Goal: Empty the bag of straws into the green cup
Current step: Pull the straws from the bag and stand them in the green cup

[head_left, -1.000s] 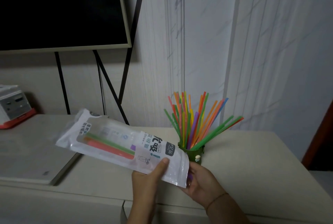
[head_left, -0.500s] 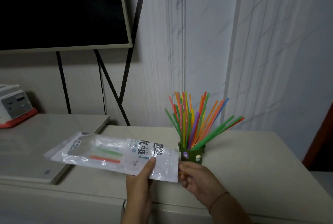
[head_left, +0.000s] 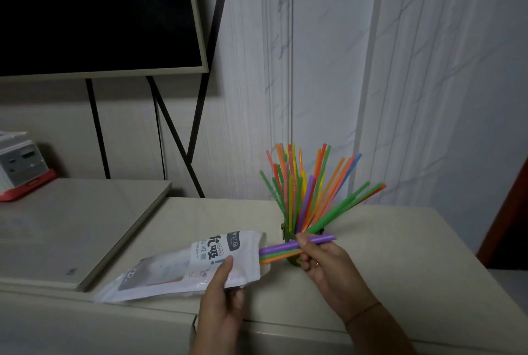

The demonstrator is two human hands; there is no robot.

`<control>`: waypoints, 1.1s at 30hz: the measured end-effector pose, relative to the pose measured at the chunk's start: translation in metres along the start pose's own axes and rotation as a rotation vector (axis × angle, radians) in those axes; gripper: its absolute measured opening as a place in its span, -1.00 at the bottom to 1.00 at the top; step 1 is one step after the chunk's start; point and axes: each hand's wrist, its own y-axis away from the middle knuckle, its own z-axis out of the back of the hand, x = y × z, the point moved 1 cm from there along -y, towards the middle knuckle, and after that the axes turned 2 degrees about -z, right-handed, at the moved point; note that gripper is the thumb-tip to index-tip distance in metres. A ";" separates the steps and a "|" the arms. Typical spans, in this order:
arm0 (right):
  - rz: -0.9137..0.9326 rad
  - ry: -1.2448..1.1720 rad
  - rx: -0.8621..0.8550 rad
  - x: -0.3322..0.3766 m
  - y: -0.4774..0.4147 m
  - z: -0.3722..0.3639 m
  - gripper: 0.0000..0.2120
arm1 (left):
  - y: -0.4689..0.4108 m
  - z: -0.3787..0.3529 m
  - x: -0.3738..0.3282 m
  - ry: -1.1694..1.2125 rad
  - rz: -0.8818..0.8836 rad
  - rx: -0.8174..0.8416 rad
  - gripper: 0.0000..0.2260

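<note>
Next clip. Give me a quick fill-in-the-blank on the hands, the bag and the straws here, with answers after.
1. The bag is gripped by the ____.
2. The right hand pinches a bundle of straws that sticks out of the bag; the topmost one is ____.
3. The cup with the standing straws in it is coloured ____.
Missing words: left hand; purple; green.

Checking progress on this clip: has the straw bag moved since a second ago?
Yes. The bag has tipped down: its closed end, earlier raised left of the green cup, now sits low by the countertop.
</note>
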 end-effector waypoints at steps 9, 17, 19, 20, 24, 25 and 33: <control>0.059 -0.004 -0.026 -0.004 0.000 0.001 -0.89 | -0.002 -0.002 0.000 0.051 -0.014 -0.012 -0.63; 0.085 -0.001 -0.005 0.006 0.000 0.000 -0.91 | 0.001 -0.003 0.003 0.045 0.000 -0.008 -0.74; 0.073 0.006 0.028 0.000 0.002 -0.006 -0.92 | 0.002 -0.006 0.006 0.026 -0.001 -0.006 -0.73; 0.067 0.012 0.039 -0.003 0.003 -0.009 -0.91 | 0.003 -0.007 0.008 0.018 -0.003 -0.004 -0.72; 0.072 0.043 0.047 -0.014 0.003 -0.016 -0.91 | 0.006 -0.010 0.010 0.015 -0.008 0.011 -0.69; 0.081 0.056 0.042 -0.015 0.004 -0.017 -0.92 | 0.007 -0.011 0.010 0.019 -0.010 0.010 -0.67; 0.155 0.089 -0.133 0.002 -0.002 0.000 -0.88 | 0.003 -0.006 0.003 0.071 -0.035 0.007 -0.69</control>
